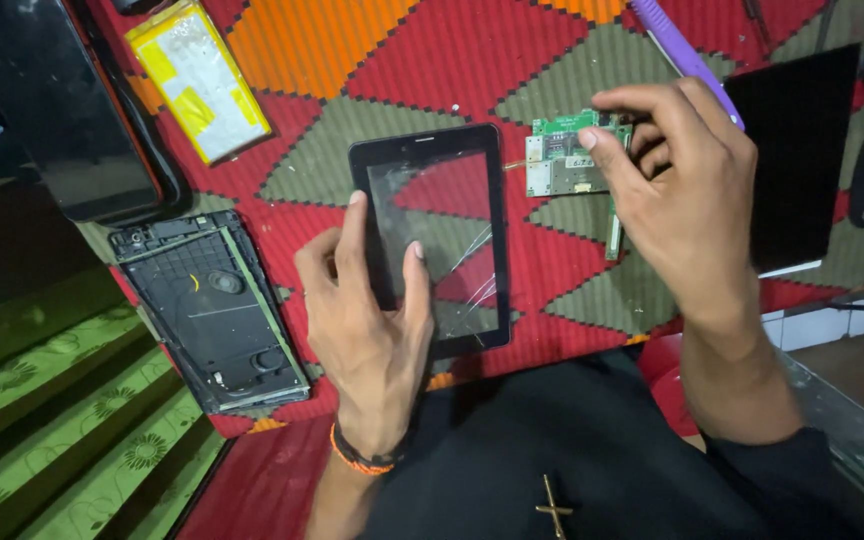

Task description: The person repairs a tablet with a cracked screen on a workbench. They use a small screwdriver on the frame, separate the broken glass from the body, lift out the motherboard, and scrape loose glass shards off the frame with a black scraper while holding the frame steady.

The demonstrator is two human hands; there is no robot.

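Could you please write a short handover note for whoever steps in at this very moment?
Left hand: fingers resting on the cracked touch panel, which lies flat on the patterned cloth.
Right hand: pinching the green circuit board just right of the panel.
Done: tablet opened; rear shell lies left, battery above it.
Left: board and panel remain apart.

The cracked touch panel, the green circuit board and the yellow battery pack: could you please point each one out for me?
cracked touch panel (449, 215), head view, on the clear glass above the cracks.
green circuit board (557, 165), head view, on its metal shield left of the right hand.
yellow battery pack (199, 80), head view, on its flat top face.
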